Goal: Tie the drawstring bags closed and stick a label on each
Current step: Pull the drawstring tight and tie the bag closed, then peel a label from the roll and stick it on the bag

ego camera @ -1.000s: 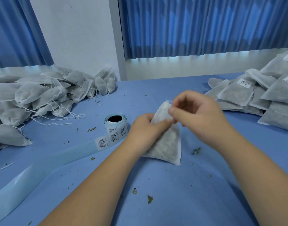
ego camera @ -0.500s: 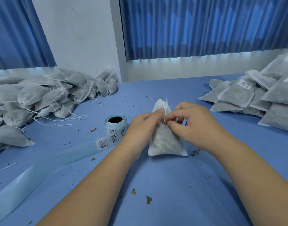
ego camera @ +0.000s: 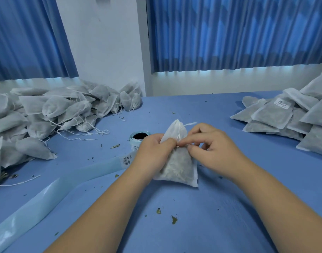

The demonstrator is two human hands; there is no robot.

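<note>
1. Drawstring bag of white non-woven fabric (ego camera: 176,167), filled with dried herbs, lies mid blue table (ego camera: 211,207), neck raised.
2. Left hand (ego camera: 153,152) grips the neck, fingers curled round it.
3. Right hand (ego camera: 215,148) pinches the thin white drawstring (ego camera: 189,123) there.
4. Pale blue label roll (ego camera: 139,136) stands just beyond the left hand.

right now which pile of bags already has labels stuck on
The flat-stacked pile on the right: a white printed label shows on one of its bags. The left pile shows loose drawstrings and no labels.
</note>
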